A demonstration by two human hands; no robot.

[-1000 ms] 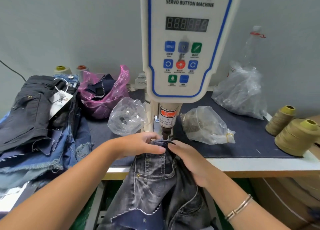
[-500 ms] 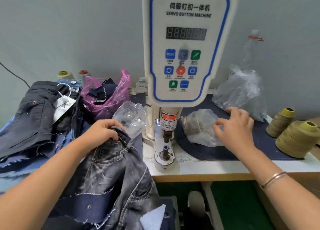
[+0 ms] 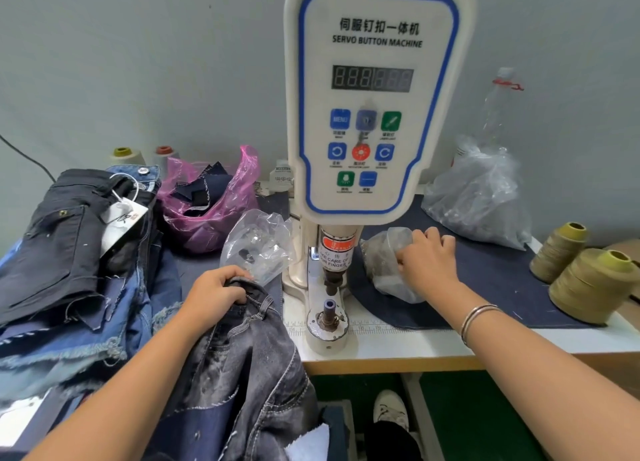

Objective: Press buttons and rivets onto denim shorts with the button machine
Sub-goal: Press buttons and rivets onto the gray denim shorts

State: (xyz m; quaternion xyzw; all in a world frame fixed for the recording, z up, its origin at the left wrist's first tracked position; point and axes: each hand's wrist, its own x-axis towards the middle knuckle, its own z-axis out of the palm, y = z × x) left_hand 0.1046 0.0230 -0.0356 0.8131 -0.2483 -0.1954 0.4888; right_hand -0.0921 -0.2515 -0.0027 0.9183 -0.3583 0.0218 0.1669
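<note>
Left hand: our left hand (image 3: 214, 292) comes in from 7 o'clock with the forearm angled up toward the machine; its fingers are curled over and gripping the waistband edge of the grey denim shorts (image 3: 242, 363).
Shorts: they hang off the table edge at about 6 to 7 o'clock, bunched under our left fist, off to the left of the press post and not on it.
Right hand: our right hand (image 3: 427, 264) reaches in from 4 o'clock, wrist raised, back of the hand up; its fingers are bent down onto the small clear bag (image 3: 384, 259) of metal parts — whether they pinch a piece inside we cannot tell, as the fingertips are hidden by the plastic.
Bracelet: thin metal bangles (image 3: 476, 316) sit on our right wrist.
Machine: the servo button machine (image 3: 374, 114) stands at 12 o'clock, its lower die post (image 3: 328, 310) bare at the centre, directly under the punch.
Left of table: a stack of finished denim shorts (image 3: 69, 245) at 9 o'clock, a pink bag (image 3: 211, 200) of scraps at 10 o'clock, and another clear bag (image 3: 258, 247) just left of the machine column.
Right of table: a large clear bag (image 3: 481, 197) at 2 o'clock and two olive thread cones (image 3: 588, 280) at 3 o'clock — all on the dark cloth mat (image 3: 502, 287).
</note>
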